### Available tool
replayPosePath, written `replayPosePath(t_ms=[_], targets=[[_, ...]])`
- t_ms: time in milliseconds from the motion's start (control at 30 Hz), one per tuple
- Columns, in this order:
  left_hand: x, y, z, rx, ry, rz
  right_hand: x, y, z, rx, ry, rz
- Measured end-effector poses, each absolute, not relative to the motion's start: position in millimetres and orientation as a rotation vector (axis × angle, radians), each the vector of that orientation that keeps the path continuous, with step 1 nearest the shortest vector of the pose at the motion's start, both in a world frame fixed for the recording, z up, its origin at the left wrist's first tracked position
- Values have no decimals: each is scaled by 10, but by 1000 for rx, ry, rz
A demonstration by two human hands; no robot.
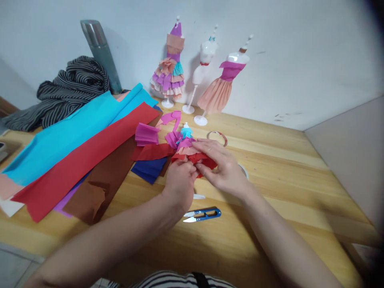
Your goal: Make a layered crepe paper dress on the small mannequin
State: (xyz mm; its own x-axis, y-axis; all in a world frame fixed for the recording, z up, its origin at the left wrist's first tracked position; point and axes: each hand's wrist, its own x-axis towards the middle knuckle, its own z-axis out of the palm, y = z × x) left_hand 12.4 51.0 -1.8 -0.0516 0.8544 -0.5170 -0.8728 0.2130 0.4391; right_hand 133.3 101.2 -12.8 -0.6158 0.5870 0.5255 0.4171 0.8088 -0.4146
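Observation:
A small dress form (186, 131) stands in front of me, dressed in turquoise, magenta and peach crepe paper, with a red crepe paper ruffle (207, 161) low on its skirt. My left hand (181, 182) is closed in a pinch at the ruffle's near edge; its fingertips are partly hidden. On the right side, my right hand (222, 165) holds the same red paper between thumb and fingers. Just left of the form lie a red paper strip (154, 152), a magenta piece (147, 134) and a dark blue piece (149, 170).
Blue thread snips (207, 214) lie near me. Behind stand three mini dress forms, one in a ruffled dress (168, 76). A roll of tape (217, 138) is at right. Large turquoise (69, 128), red (90, 162) and brown (117, 172) sheets, a striped cloth (72, 88) and a bottle (103, 56) fill the left.

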Motion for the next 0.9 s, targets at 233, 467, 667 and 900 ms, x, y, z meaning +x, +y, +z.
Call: replayPosePath(t_ms=[233,467,667,900], targets=[[144,493,-112,59,819,1412,1313,1036,-154,-715,-2256,366],[154,476,-88,114,788,1443,1290,1023,-161,-792,-2151,514],[152,490,-86,167,782,1460,1298,995,-118,-823,-2103,604],[144,499,-65,122,768,1453,1302,993,-116,-868,-1968,624]])
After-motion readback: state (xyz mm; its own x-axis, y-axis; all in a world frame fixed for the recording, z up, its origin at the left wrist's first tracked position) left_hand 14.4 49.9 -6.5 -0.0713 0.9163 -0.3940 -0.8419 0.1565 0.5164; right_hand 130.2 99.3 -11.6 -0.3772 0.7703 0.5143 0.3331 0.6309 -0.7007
